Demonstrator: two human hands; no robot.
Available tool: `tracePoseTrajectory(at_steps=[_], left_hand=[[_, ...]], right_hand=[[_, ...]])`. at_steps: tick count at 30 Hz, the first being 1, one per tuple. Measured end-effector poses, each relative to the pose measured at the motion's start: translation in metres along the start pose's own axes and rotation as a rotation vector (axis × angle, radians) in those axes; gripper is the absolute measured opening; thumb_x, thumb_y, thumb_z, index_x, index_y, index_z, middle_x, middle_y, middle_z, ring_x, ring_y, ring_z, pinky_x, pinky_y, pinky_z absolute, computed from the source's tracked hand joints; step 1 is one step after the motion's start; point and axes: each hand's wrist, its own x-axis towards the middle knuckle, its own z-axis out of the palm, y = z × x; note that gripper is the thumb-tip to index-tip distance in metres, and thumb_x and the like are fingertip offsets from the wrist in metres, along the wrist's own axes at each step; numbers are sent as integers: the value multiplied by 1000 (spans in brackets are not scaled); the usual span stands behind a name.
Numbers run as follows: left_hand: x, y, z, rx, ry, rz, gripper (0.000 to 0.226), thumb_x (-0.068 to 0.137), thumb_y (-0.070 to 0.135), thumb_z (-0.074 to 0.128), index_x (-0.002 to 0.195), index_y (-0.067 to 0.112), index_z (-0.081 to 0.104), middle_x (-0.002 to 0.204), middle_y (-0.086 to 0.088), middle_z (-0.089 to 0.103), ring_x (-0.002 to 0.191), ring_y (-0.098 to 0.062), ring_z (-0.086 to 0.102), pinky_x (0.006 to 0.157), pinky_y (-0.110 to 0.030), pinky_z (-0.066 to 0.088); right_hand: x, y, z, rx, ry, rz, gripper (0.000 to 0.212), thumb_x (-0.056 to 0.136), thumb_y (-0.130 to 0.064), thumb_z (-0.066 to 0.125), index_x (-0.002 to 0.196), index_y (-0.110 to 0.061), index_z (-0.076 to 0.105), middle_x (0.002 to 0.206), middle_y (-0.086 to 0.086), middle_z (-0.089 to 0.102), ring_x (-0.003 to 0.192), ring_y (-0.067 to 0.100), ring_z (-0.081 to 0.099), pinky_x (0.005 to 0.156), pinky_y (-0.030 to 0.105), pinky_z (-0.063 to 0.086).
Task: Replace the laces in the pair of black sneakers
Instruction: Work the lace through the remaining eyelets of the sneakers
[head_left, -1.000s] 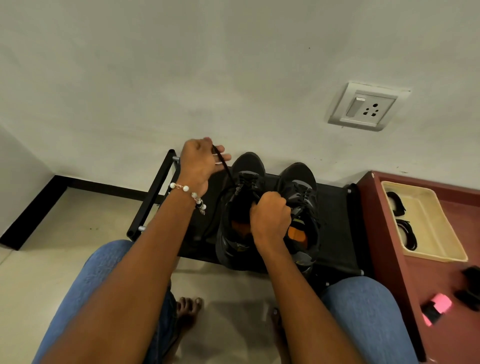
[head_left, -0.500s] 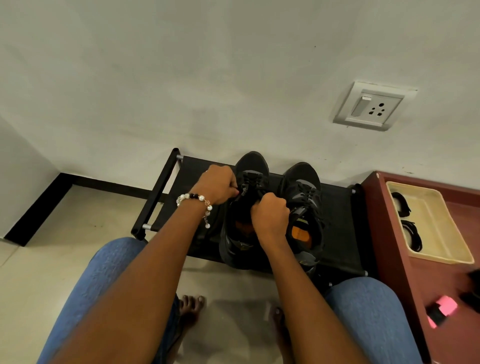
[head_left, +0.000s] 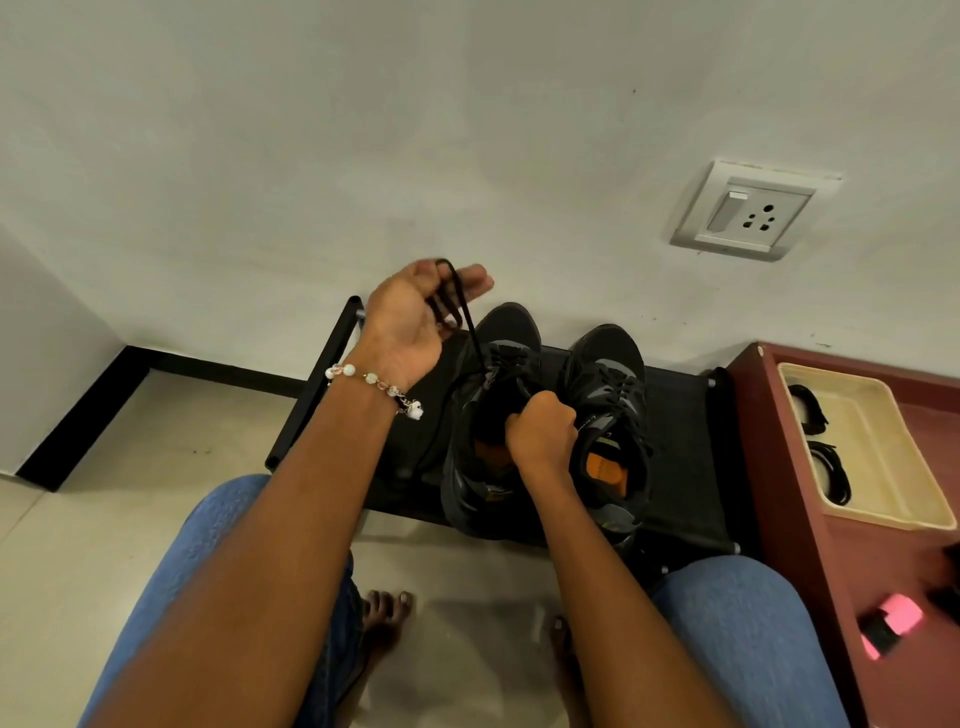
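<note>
Two black sneakers (head_left: 545, 421) are set side by side on a low black rack (head_left: 685, 467) against the wall. A black lace (head_left: 460, 312), running up from the left sneaker, is gripped by the raised left hand (head_left: 415, 317). That sneaker's tongue is clenched by the right hand (head_left: 540, 431).

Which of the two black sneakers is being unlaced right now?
The left sneaker: its lace runs up to the raised left hand while the right hand grips its tongue. The right sneaker sits untouched, laces in place.
</note>
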Motion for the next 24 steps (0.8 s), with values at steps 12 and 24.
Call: tracePoseTrajectory(at_steps=[12, 24], left_hand=[[11, -25, -15, 1623, -56, 243, 15, 90, 22, 66, 92, 10, 75, 91, -9, 70, 79, -21, 67, 82, -36, 56], [4, -14, -13, 921, -112, -71, 31, 101, 16, 47, 76, 13, 64, 75, 0, 63, 64, -9, 49, 56, -19, 38]], right_hand=[[-4, -4, -4, -25, 5, 7, 14, 96, -11, 53, 101, 2, 57, 105, 19, 62, 98, 38, 61, 65, 33, 40], [-1, -2, 0, -36, 14, -3, 9, 96, -11, 53, 97, -2, 56, 103, 18, 62, 94, 37, 61, 64, 34, 40]])
